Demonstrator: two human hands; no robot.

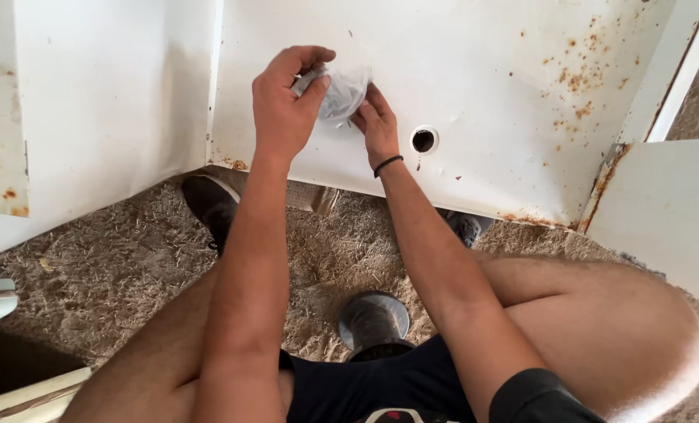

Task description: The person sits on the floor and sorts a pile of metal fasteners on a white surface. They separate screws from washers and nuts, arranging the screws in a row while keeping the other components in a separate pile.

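Head view shows us crouched on the straw-strewn floor (114,266), a grey funnel-like piece (373,321) standing between our knees, nearer us than the round hole (423,140) in the rusty white panel (482,78). Left of that hole, our left hand (285,106) and right hand (377,125) pinch a small clear plastic bag (344,92) from both sides, held up against the panel, seemingly to work it open.

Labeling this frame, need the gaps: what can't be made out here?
Head view only:
- Contents of the clear plastic bag: crumpled film, left hand and right hand cover it.
- Inside the round hole in the white panel: dark.
- Shoe: toe under the panel.
- Grey cylinder: base hidden by shorts.
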